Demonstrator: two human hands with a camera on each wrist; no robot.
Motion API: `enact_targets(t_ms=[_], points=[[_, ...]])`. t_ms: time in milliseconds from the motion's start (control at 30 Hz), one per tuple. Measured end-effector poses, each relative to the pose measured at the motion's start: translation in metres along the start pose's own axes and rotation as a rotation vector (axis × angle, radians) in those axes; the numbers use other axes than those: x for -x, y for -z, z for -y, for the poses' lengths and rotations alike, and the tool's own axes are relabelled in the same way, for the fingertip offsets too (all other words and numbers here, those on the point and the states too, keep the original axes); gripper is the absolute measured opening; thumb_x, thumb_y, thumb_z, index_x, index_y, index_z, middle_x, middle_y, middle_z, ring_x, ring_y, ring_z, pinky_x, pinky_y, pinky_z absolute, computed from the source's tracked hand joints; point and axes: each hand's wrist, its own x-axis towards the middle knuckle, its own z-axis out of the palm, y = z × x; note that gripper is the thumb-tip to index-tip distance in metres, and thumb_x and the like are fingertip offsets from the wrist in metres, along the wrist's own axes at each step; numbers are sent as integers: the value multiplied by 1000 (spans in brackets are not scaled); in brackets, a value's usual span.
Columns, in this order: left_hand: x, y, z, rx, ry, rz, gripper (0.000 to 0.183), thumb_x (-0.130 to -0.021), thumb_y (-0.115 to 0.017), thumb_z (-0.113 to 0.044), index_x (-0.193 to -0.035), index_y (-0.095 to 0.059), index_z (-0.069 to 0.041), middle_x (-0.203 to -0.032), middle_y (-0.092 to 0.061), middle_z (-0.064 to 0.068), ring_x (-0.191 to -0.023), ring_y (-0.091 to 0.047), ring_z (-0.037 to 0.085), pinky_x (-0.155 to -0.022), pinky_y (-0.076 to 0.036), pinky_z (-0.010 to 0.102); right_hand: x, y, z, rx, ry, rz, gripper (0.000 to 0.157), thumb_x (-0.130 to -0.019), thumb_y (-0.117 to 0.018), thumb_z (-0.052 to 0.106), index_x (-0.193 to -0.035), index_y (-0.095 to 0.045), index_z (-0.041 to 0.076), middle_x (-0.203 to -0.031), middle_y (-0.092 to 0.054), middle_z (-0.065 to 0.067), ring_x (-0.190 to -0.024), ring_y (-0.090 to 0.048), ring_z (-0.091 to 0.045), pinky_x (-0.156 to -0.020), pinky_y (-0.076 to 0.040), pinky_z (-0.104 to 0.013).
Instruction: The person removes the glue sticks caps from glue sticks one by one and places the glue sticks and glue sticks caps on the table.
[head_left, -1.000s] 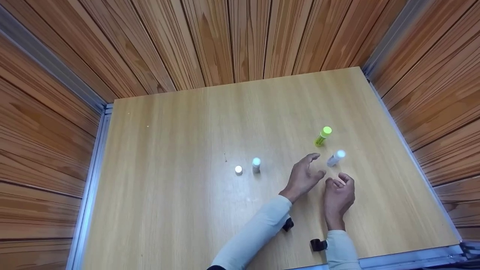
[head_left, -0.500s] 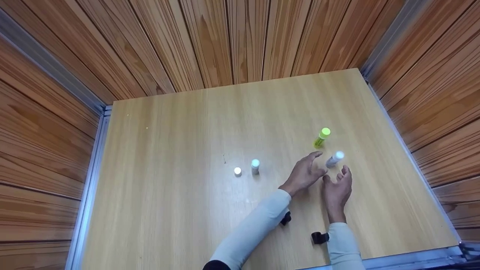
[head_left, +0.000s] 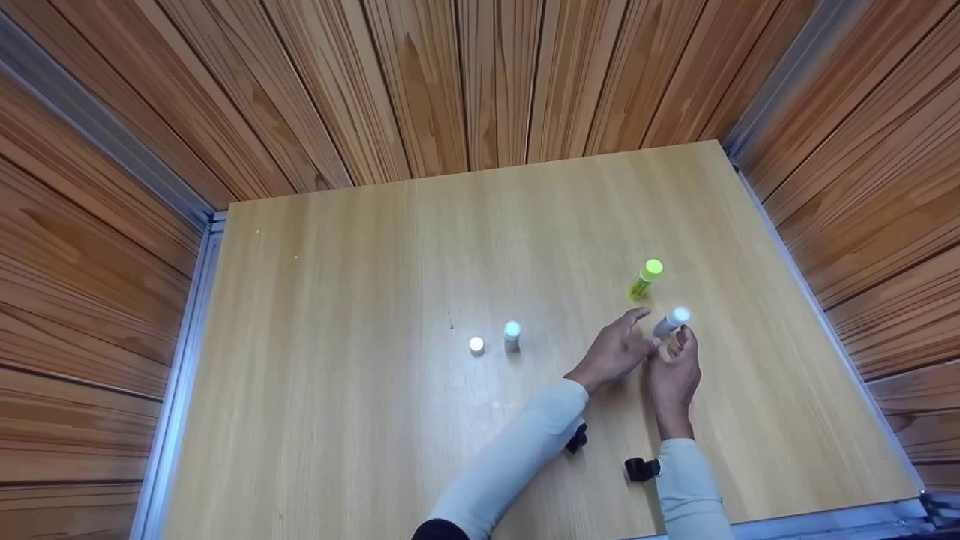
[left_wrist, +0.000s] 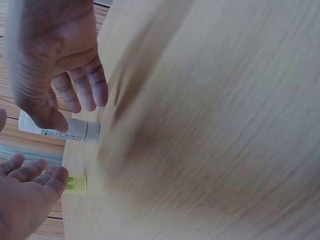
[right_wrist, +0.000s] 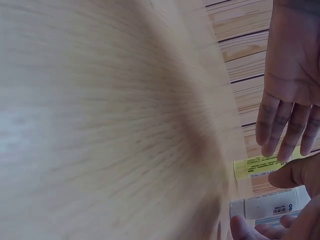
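Observation:
A white glue stick (head_left: 670,322) stands upright on the table, its label showing in the right wrist view. My right hand (head_left: 673,379) is close beside it, thumb and loosely bent fingers spread around its near side. In the right wrist view the white glue stick (right_wrist: 270,204) appears between that thumb (right_wrist: 287,175) and the fingers. To the left, my left hand (head_left: 613,351) hovers with fingers extended and holds nothing. Past its fingertips stands a yellow-green glue stick (head_left: 646,279). The left wrist view shows the left hand (left_wrist: 30,197) overlapping the yellow-green glue stick (left_wrist: 76,184).
Another white glue stick (head_left: 512,337) stands near the middle of the wooden table (head_left: 337,360). A small white cap-like piece (head_left: 476,346) sits left of it. Wood-panelled walls (head_left: 435,82) enclose the back and sides, with metal rails along the table's edges.
My right hand has moved forward to the white glue stick, and its fingers have come up beside it. The left hand has shifted slightly right. The glue sticks stay in place.

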Motion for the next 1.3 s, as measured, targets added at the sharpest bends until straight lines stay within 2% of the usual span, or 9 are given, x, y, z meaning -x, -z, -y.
enact_targets(t_ms=[300,600,833,1067,1300], points=[[-2,4,1,5,-28,47,55,-96,-58,-34,-147,-38,-24,-148,-41,-2,-136,-37,16,-108,-32,30,-5,0,3,-10,6,18,65,-94,-60,14,-149,-28,2,-145,-42,-22,-132,-42,-36,-108,-32,-47],[-6,0,-1,16,-18,55,60,-95,-59,-38,-148,-36,-23,-149,-41,0,-137,-35,14,-109,-29,28,-14,-2,3,-8,-13,31,65,-95,-56,11,-150,-23,0,-145,-41,-24,-129,-45,-36,-106,-35,-45],[-7,-5,1,70,21,75,66,-94,-60,-41,-151,-32,-23,-152,-35,-1,-138,-32,16,-110,-28,30,-18,-5,0,23,42,-4,57,-94,-55,8,-145,-33,-4,-138,-48,-26,-131,-43,-36,-109,-31,-44],[-6,-7,4,88,-26,68,64,-94,-61,-37,-150,-34,-19,-149,-40,-5,-136,-34,10,-109,-28,27,-18,-8,-3,45,110,-70,49,-92,-59,6,-138,-45,-5,-129,-56,-25,-122,-50,-38,-103,-36,-48],[-5,-8,4,52,-148,83,62,-97,-57,-34,-151,-33,-18,-148,-41,-5,-135,-35,7,-109,-28,26,-19,-11,-7,37,207,-115,35,-94,-61,12,-124,-58,-5,-115,-62,-25,-107,-58,-38,-94,-42,-46]])
